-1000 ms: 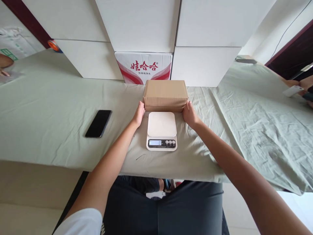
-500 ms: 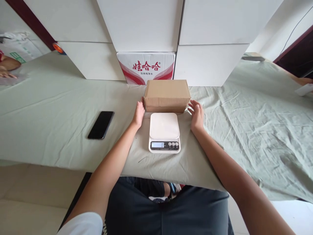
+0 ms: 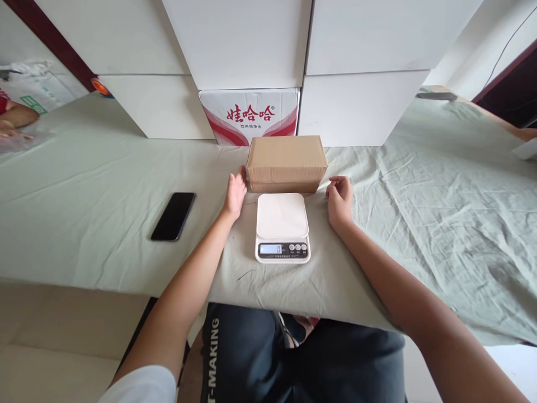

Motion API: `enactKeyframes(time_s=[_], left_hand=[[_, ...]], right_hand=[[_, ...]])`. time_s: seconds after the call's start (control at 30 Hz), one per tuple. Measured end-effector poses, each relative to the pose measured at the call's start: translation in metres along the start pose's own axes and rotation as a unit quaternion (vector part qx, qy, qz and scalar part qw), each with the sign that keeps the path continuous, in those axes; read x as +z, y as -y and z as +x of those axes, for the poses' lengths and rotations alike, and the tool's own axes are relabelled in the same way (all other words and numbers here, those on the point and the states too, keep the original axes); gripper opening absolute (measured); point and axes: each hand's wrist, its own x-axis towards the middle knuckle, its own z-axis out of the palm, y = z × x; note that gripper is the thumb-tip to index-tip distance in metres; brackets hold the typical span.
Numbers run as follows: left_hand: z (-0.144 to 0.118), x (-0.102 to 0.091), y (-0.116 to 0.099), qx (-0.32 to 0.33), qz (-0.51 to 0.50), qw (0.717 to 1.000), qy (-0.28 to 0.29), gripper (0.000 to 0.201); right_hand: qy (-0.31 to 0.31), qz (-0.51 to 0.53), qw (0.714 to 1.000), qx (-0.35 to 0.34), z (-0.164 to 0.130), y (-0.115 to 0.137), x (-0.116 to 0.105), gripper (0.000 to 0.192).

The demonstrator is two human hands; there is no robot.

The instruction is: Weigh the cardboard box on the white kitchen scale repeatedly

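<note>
A closed brown cardboard box [image 3: 287, 159] stands on the cloth, just behind a white digital kitchen scale [image 3: 282, 215]. The scale's pan is bare and its lit display reads 0. My left hand [image 3: 236, 193] is upright at the box's left side, fingers stretched out and holding nothing. Whether its fingertips touch the cardboard I cannot tell. To the right of the box, a small gap away, my right hand [image 3: 340, 196] rests on the cloth with its fingers curled in loosely and nothing visible in them.
A black smartphone [image 3: 173, 216] lies left of my left forearm. Behind the box are a white-and-red carton [image 3: 251, 116] and tall white panels [image 3: 344, 109]. Another person's arm [image 3: 17, 116] rests at the far left of the cloth-covered table [image 3: 104, 224].
My right hand has drawn slightly away from the box and its fingers have curled in. My left hand has shifted a little left. Box and scale stay in place.
</note>
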Motion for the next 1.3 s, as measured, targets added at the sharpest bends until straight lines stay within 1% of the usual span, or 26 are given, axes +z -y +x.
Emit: enactKeyframes(time_s=[0.3,0.4,0.6,0.77,0.87,1.0,1.13,1.2,1.3], left_hand=[[-0.0001,0.0036,-0.0018,-0.018,-0.010,1.000,0.007,0.115],[0.0003,0.0028,-0.0010,-0.014,-0.008,1.000,0.012,0.117],[0.0006,0.0009,-0.0006,-0.014,0.005,1.000,0.017,0.126],[0.0006,0.0016,-0.0028,-0.011,0.018,0.999,0.029,0.130],[0.0002,0.0020,-0.0031,-0.008,0.020,0.999,0.032,0.129],[-0.0001,0.0018,-0.0031,0.000,0.018,0.999,0.031,0.127],[0.0003,0.0017,-0.0033,-0.003,0.024,0.999,0.024,0.128],[0.0006,0.0017,-0.0032,-0.003,0.025,0.999,0.021,0.130],[0.0010,0.0011,-0.0024,-0.002,0.027,0.999,0.022,0.130]], right_hand=[[0.014,0.001,1.000,0.013,0.0013,-0.0006,0.0017,0.016],[0.027,0.000,0.999,0.017,0.0007,0.0003,0.0020,0.017],[0.047,0.009,0.998,0.037,0.0031,-0.0041,0.0020,0.023],[0.061,0.009,0.997,0.046,0.0051,-0.0059,0.0021,0.019],[0.055,0.015,0.997,0.051,0.0039,-0.0041,0.0032,0.017],[0.033,0.027,0.998,0.040,0.0022,-0.0029,0.0045,0.021],[0.027,0.044,0.998,0.027,0.0023,-0.0037,0.0039,0.023],[0.029,0.055,0.998,0.018,0.0028,-0.0043,0.0029,0.025],[0.049,0.075,0.996,0.008,0.0031,-0.0055,0.0013,0.026]])
